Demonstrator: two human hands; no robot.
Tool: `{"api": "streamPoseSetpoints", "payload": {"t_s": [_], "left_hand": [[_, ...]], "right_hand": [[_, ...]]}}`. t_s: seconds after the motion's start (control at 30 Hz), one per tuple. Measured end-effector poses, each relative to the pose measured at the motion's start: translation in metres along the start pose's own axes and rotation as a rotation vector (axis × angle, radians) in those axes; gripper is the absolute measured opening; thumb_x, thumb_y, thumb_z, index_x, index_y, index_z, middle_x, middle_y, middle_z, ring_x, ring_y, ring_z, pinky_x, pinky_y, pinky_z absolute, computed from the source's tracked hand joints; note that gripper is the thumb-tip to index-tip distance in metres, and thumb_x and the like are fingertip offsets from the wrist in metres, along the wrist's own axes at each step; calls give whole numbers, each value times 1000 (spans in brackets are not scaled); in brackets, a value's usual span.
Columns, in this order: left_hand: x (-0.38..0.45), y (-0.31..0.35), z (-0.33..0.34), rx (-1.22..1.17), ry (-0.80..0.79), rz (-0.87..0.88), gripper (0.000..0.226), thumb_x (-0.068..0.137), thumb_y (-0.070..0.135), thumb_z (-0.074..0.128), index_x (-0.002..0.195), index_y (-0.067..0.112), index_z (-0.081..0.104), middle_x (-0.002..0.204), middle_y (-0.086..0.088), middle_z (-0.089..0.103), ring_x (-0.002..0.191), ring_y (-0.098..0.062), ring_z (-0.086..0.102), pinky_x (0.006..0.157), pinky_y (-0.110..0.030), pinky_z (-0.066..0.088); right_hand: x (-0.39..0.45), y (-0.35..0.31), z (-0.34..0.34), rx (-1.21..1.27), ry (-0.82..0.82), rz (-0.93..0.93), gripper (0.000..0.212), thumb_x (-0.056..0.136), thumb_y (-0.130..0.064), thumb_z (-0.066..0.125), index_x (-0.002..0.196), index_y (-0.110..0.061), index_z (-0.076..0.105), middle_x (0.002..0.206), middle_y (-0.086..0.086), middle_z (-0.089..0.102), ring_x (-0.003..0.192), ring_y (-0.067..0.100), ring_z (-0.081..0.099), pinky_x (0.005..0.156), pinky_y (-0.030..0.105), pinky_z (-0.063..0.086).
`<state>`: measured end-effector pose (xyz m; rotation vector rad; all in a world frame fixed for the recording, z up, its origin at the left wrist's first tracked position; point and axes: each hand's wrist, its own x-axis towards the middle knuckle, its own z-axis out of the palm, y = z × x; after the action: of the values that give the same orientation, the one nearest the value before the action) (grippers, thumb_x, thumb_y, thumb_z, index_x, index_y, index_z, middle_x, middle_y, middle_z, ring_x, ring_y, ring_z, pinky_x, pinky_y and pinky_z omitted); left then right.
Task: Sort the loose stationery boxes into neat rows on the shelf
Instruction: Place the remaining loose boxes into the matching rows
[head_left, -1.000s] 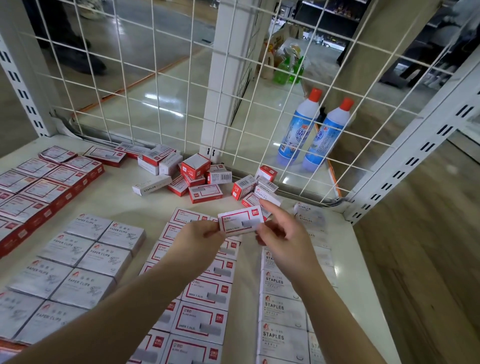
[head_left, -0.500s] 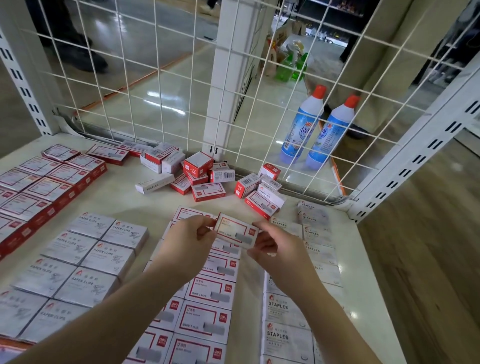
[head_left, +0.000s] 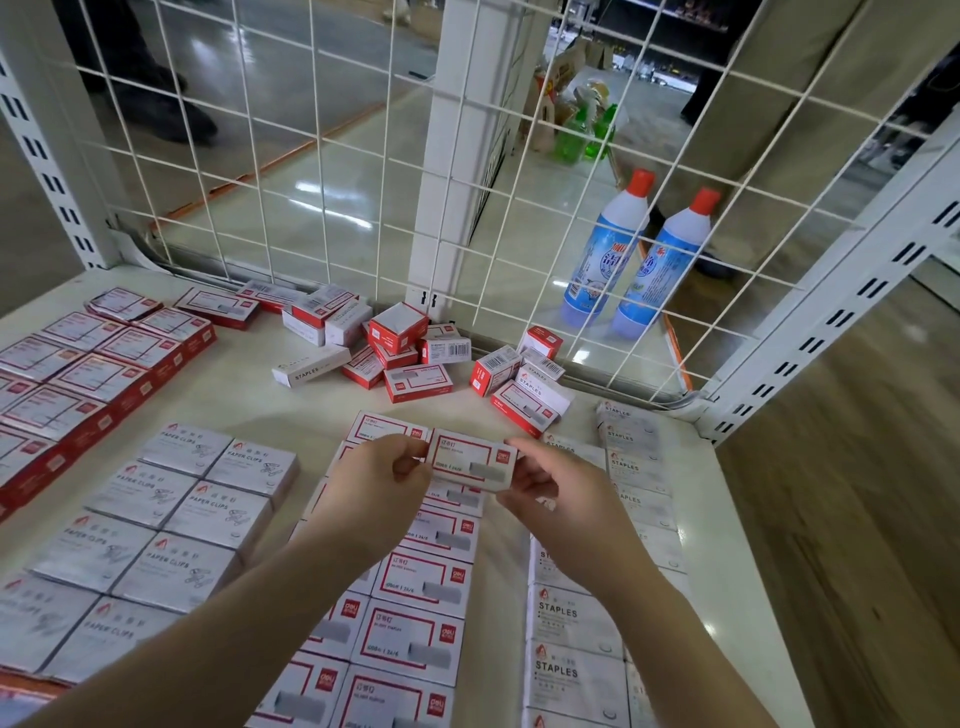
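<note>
I have a red-bordered staples box (head_left: 471, 463) pinched between both hands, my left hand (head_left: 382, 480) on its left end and my right hand (head_left: 545, 493) on its right end, fingers curled round it. It sits just above the far end of the red-and-white row (head_left: 415, 587) in the middle of the shelf (head_left: 249, 400). To place it well I'd square it to the box (head_left: 387, 427) on its left, label up, lower it flat and nudge the edges flush. The loose pile (head_left: 410, 353) waits by the wire grid (head_left: 322, 156).

Paper-clip boxes (head_left: 31, 618) cut off left
</note>
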<state>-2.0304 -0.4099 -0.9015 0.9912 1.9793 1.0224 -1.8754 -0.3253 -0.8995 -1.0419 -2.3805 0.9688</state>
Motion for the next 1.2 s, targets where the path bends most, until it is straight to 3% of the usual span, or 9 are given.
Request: {"api": "streamPoseSetpoints", "payload": {"t_s": [0.1, 0.23, 0.33, 0.43, 0.63, 0.83, 0.97, 1.2], "left_hand": [[0, 1, 2, -8, -12, 10, 14, 97, 16, 44, 96, 23, 56, 88, 7, 63, 72, -8, 61, 43, -8, 38], [2, 1, 3, 3, -10, 19, 16, 97, 18, 44, 103, 21, 58, 91, 6, 63, 74, -7, 61, 46, -9, 40], [5, 0, 4, 74, 0, 25, 24, 97, 20, 43, 117, 18, 57, 96, 7, 60, 86, -10, 61, 63, -15, 51], [9, -2, 4, 292, 18, 43, 35, 97, 24, 42, 131, 21, 48, 121, 4, 55, 108, -15, 55, 84, -26, 53], [18, -11, 3, 692, -46, 207, 43, 100, 29, 31, 143, 27, 30, 151, 8, 26, 139, -13, 21, 113, -28, 18], [29, -17, 6, 753, -79, 238, 49, 100, 36, 27, 147, 31, 15, 156, 12, 8, 143, -10, 2, 114, -28, 1], [31, -19, 8, 707, -76, 249, 47, 99, 40, 27, 145, 32, 22, 153, 14, 18, 142, -9, 13, 114, -28, 10], [38, -19, 6, 630, -37, 309, 38, 99, 37, 27, 132, 31, 45, 137, 13, 41, 124, -6, 38, 99, -19, 32]], "right_hand": [[0, -2, -2, -24, -13, -19, 36, 85, -15, 62, 120, -25, 58, 98, -13, 63, 91, 0, 57, 83, 20, 47], [2, -3, -4, -20, -9, -22, 32, 85, -15, 63, 111, -31, 58, 90, -19, 60, 86, -3, 56, 78, 14, 45], [6, -3, -5, -18, 1, -11, 27, 84, -13, 64, 107, -27, 62, 82, -19, 60, 83, -5, 55, 71, 8, 43], [12, 1, -5, -39, 21, 18, 26, 84, -14, 64, 107, -26, 62, 80, -22, 59, 79, -12, 54, 68, 2, 40], [27, 14, -2, -78, 70, 97, 28, 84, -15, 65, 111, -20, 63, 95, -4, 67, 85, 6, 60, 72, 13, 44], [44, 20, 3, -115, 47, 162, 22, 87, -16, 62, 108, -22, 62, 98, -9, 67, 88, 6, 61, 74, 17, 45], [58, 22, 6, -151, 30, 188, 24, 87, -15, 62, 111, -19, 62, 102, -6, 68, 94, 10, 63, 83, 26, 49], [70, 21, 13, -173, -13, 200, 28, 89, -9, 57, 115, -18, 60, 105, -4, 66, 99, 10, 59, 80, 19, 40]]}}
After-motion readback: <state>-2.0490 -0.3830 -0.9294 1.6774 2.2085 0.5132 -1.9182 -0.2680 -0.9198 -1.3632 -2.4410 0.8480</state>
